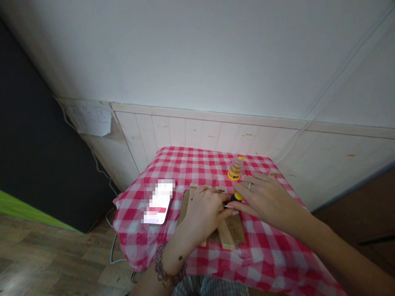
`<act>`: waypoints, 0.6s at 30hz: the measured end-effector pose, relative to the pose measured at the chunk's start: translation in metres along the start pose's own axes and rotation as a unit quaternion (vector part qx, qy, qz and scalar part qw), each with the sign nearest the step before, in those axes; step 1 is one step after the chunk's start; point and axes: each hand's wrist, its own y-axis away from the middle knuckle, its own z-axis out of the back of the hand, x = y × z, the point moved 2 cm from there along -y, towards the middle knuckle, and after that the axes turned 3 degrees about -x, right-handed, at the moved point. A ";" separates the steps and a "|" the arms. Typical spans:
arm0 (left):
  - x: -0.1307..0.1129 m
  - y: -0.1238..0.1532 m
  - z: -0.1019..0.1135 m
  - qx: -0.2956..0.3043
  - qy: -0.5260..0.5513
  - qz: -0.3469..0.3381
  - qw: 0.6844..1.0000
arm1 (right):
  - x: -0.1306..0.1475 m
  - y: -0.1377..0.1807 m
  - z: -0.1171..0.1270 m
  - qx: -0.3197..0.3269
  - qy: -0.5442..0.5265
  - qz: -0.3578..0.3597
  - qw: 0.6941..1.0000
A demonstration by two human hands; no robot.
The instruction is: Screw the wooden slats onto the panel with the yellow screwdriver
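A small screwdriver with a black and yellow handle [237, 197] lies nearly level above some wooden pieces. My right hand [262, 197] grips its yellow end between thumb and fingers. At the screwdriver's front end, the thumb and index finger of my left hand [205, 207] close around it, and they hide its tip. The rest of my left hand rests over a wooden board [236, 228] with small dark holes. A pale wooden strip [226, 236] lies across the board; another strip [193, 189] shows beyond my left fingers.
A clear cone-shaped case of screwdriver bits [236, 168] with yellow trim stands behind my right hand. A lit phone [160, 203] lies to the left. A red and white checked cloth [191, 164] covers the table, which stands against a panelled wall [200, 129]. White cables [114, 246] hang at left.
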 end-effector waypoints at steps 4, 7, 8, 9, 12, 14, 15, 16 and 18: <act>0.005 0.003 -0.007 -0.002 -0.012 -0.012 1.000 | 0.003 0.000 -0.001 -0.013 0.004 -0.025 1.000; 0.009 0.005 -0.012 0.010 -0.031 -0.012 0.999 | 0.005 0.001 -0.005 -0.010 0.004 -0.065 0.998; 0.009 0.005 -0.012 0.015 -0.035 -0.010 0.999 | 0.005 0.001 -0.005 -0.005 0.006 -0.076 0.997; 0.010 0.005 -0.012 0.019 -0.036 -0.008 0.999 | 0.005 0.001 -0.005 0.004 0.007 -0.083 0.996; 0.009 0.003 -0.010 0.021 -0.025 -0.008 0.999 | 0.001 0.001 -0.001 0.036 -0.021 -0.065 0.997; 0.008 0.002 -0.008 0.021 -0.015 -0.012 1.000 | -0.003 0.002 0.003 0.049 -0.076 -0.016 0.996; 0.008 0.002 -0.007 0.020 -0.010 -0.013 1.000 | -0.005 0.004 0.005 0.053 -0.107 0.008 0.993; 0.008 0.002 -0.006 0.019 -0.005 -0.016 1.000 | -0.007 0.006 0.006 0.056 -0.134 0.027 0.989; 0.008 0.003 -0.006 0.017 0.003 -0.021 1.000 | -0.010 0.011 0.004 0.069 -0.163 0.033 0.984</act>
